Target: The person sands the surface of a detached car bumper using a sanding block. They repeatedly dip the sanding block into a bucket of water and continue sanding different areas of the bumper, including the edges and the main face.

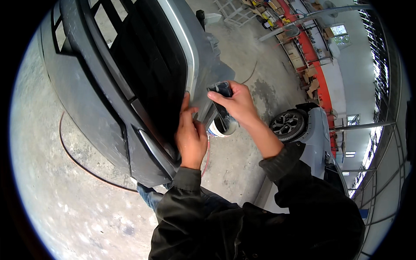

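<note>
A large grey car bumper [93, 93] with dark openings stands in front of me, its surface dull and streaked. My left hand [191, 136] rests at the bumper's right-hand edge, fingers stretched out and touching it, with nothing held. Just to the right, my right hand [237, 103] is closed around a dark, flat, roughly rectangular block [222, 89] with whitish smears. The block is close to the bumper's side; whether it touches cannot be made out. Below my right hand stands a white bucket [229, 131], its inside dark and partly hidden.
A thin hose [86, 172] curves over the concrete floor at left. A light-coloured car [314, 134] with a black wheel [287, 125] stands at right. Along the far wall, cluttered shelves [299, 56] hold boxes. A pale metal stand [236, 13] is at the back.
</note>
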Demonstrator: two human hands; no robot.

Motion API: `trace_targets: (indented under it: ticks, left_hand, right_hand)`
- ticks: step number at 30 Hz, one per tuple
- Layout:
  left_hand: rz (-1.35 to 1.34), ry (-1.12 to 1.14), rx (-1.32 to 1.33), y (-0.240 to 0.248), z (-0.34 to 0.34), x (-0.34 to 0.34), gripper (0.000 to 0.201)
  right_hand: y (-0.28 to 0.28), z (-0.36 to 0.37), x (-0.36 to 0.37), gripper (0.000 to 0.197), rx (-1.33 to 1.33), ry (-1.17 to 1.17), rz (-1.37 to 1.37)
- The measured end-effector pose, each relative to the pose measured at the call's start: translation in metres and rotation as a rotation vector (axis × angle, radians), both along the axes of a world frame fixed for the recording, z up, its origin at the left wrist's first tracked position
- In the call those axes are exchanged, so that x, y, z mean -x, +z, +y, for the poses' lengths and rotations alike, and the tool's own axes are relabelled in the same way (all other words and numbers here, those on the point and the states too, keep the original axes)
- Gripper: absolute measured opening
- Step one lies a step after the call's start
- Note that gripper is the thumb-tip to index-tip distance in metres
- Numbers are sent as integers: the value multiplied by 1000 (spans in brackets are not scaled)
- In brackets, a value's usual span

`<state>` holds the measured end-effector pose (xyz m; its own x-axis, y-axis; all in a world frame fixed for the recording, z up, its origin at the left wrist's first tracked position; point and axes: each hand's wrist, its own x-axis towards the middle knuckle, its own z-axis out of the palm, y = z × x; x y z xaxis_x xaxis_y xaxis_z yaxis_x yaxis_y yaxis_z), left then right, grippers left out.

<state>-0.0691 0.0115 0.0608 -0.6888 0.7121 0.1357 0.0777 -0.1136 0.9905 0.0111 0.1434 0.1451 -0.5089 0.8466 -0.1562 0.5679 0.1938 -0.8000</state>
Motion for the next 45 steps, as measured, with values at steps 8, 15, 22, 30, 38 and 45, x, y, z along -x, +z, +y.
trace_targets:
  ticks: [8,15,22,30,38,45]
  left_hand:
    - [-25,30,-90,-29,-11,-14,30]
    - [-179,-66,-52,-27,-24,-18,32]
    - [-171,-54,-36,-33,-34,-20,31]
    - [-172,-26,-55,-36,-35,-20,31]
    - [-97,-21,-37,-36,-36,-19,32]
    - [-138,-45,-21,-35,-36,-17,33]
  right_hand:
    - [-3,-14,56,26,-303,-75,-62]
    - [-20,-23,63,28,-443,-161,5]
    - [-23,-31,72,32,-532,-181,-10]
    - [-41,-44,55,30,-513,-91,-110]
    - [-41,-42,60,27,-542,-176,8]
    - [-43,-41,59,27,-531,-124,-15]
